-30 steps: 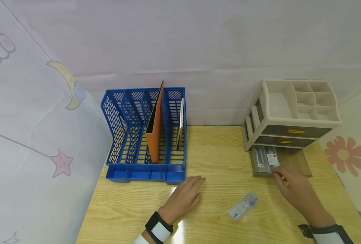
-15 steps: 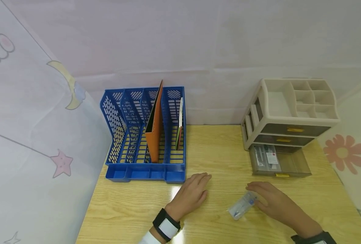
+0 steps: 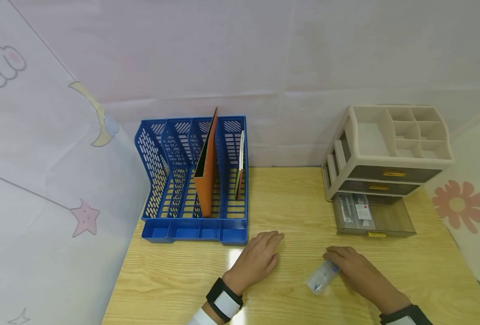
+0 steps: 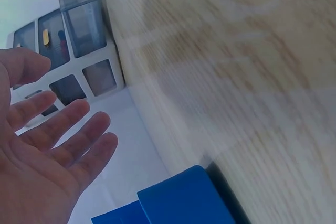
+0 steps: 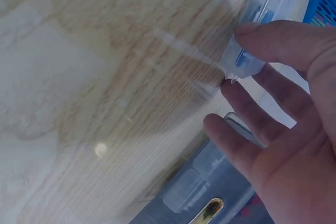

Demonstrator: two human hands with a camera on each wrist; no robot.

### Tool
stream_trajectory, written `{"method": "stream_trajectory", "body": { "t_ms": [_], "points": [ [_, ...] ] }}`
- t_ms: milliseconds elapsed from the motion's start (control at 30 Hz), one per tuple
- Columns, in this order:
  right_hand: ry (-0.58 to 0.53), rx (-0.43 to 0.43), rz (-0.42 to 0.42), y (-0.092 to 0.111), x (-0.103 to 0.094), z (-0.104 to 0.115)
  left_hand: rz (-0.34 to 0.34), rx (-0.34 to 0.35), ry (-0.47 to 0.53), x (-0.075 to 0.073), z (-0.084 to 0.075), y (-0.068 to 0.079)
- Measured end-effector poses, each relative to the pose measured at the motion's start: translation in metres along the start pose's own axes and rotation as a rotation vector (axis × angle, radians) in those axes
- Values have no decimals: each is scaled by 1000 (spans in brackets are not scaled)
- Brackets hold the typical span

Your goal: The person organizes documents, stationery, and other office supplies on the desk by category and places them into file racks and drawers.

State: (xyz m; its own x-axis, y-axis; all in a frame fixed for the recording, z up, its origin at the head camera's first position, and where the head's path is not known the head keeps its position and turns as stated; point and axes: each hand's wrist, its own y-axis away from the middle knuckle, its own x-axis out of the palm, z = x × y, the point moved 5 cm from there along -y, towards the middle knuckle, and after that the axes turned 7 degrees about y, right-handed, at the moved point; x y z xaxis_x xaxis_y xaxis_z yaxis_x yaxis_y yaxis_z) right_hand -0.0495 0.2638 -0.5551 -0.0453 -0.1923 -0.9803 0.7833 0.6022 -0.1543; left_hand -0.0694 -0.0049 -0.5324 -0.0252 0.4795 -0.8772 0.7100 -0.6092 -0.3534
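Note:
My right hand [image 3: 355,273] pinches the upper end of a small clear plastic case [image 3: 319,280] with blue parts inside. In the right wrist view the thumb presses one face of the case [image 5: 270,3], and the fingers reach round behind it; the case is tilted near the tabletop. My left hand [image 3: 254,259] holds nothing. Its fingers are loosely extended, beside the front right corner of a blue file rack [image 3: 193,230]. The left wrist view shows that hand's palm [image 4: 47,182] with the fingers spread a little.
A cream drawer unit [image 3: 400,158] stands at the right. Its bottom drawer [image 3: 390,216] is pulled out, with flat clear packets [image 3: 355,212] inside. An orange folder [image 3: 209,180] and thin booklets [image 3: 240,167] stand in the rack on the wooden table [image 3: 284,198].
My right hand has left the drawer, moved left and down, and taken hold of the plastic case, which has shifted slightly. My left hand has moved a little to the right.

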Motion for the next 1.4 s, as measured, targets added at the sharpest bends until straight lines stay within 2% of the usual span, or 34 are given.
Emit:
{"method": "stream_trajectory", "body": {
  "t_ms": [233,300,467,567,667,800,933,1067,1200,1400],
  "points": [
    [38,-3,59,-5,4,-9,-3,-9,17,1,-2,1],
    [42,-6,44,-7,3,-12,0,-11,20,2,-2,0],
    [45,-23,-64,-14,-9,-15,6,-26,39,3,-1,-2],
    [12,-5,-82,-19,-18,-16,8,-44,83,1,-2,-5],
    [-22,27,-75,-27,-28,-15,12,-74,178,-1,-3,-9],
    [-49,7,-131,-41,-44,-10,35,-150,390,-4,-4,-16],
    [-41,-48,-223,-54,-59,-3,49,-278,687,-5,-4,-23],
    [-29,-63,-256,-66,-67,2,15,-420,953,-2,-3,-25],
    [-28,-60,-259,-75,-70,6,-62,-503,1050,-1,0,-25],
    [-31,-52,-266,-80,-71,9,-147,-564,1066,-2,4,-22]
  ]
}}
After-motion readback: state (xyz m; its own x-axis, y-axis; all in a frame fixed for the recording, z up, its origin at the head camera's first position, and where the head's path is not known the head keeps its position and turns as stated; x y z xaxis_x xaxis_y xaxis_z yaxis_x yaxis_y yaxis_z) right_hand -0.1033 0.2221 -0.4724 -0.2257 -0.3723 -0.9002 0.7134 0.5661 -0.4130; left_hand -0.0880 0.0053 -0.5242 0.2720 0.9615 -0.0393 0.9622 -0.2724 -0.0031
